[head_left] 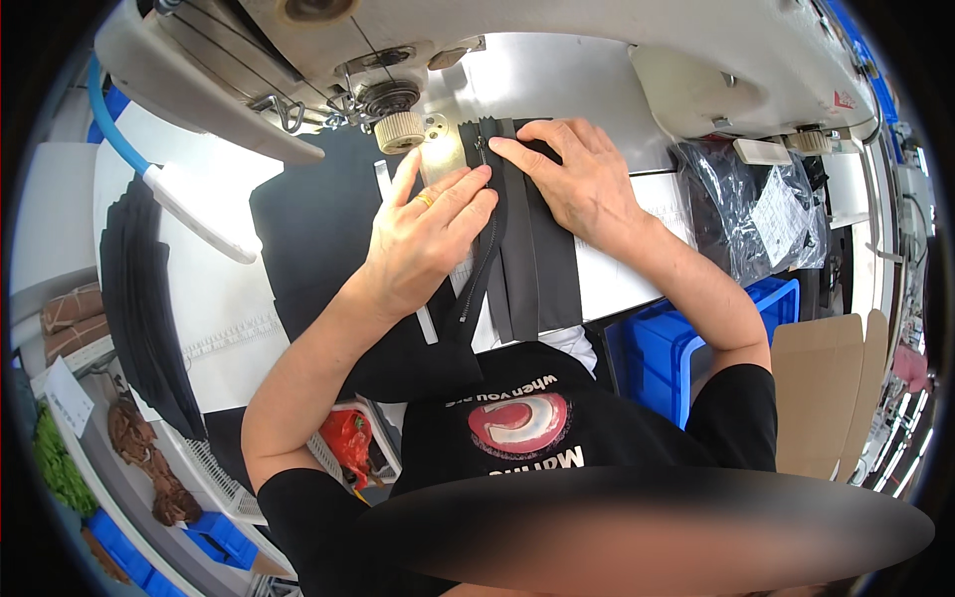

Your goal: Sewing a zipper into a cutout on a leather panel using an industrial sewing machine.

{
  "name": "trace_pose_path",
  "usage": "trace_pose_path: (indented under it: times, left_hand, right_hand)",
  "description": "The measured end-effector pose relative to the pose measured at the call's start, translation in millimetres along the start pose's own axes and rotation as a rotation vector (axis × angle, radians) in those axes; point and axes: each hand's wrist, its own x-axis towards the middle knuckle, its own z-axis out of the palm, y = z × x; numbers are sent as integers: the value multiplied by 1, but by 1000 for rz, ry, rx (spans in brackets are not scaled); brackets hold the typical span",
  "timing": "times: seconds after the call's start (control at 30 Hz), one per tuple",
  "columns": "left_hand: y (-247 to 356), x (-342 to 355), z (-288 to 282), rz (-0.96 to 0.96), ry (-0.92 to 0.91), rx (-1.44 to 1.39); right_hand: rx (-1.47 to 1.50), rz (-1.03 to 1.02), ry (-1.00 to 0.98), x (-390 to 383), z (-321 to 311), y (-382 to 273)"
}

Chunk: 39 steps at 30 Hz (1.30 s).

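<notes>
A long black zipper (488,239) runs down over black fabric strips (520,259) under the sewing machine head. Its metal slider (481,147) shows near the far end. My left hand (423,234), with a gold ring, lies palm down with fingers stretched, fingertips touching the zipper's left side. My right hand (587,189) rests on the strips from the right. Its thumb reaches to the zipper beside the slider, with the index finger apart from it near the far edge. A large black fabric panel (318,219) spreads beneath and left of my left hand.
The sewing machine's needle area with its round white knob (400,131) stands just beyond my left fingers. Stacked black fabric pieces (144,289) lie at the left. A clear plastic bag (736,214) lies right, above a blue crate (657,348). A cardboard piece (816,383) stands beside.
</notes>
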Motion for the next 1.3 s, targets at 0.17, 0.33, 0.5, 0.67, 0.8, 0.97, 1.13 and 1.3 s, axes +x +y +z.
trace_pose_path:
  times: [0.17,0.33,0.5,0.67,0.8,0.97,1.13,1.3]
  left_hand:
    - [-3,0,0,-28,-34,-122]
    - [-6,0,-2,-32,-49,-163]
    - [-9,1,0,-84,-115,-207]
    - [-9,6,7,-123,-28,-11]
    - [-15,7,7,-161,-24,-34]
    - [-21,8,12,-115,2,-24]
    - [-24,7,18,-50,64,11]
    - [-26,7,18,-27,90,-56]
  right_hand:
    - [17,47,-56,-2,-1,-1]
    - [20,37,-29,3,-3,-2]
    - [12,49,-63,-4,1,-1]
    - [19,-28,-8,0,3,5]
    - [144,-40,128,14,-20,-9]
    - [395,-463,-45,-17,-40,-83]
    - [294,-335,-118,-44,-17,-109]
    - [313,-301,-187,-33,-35,-101]
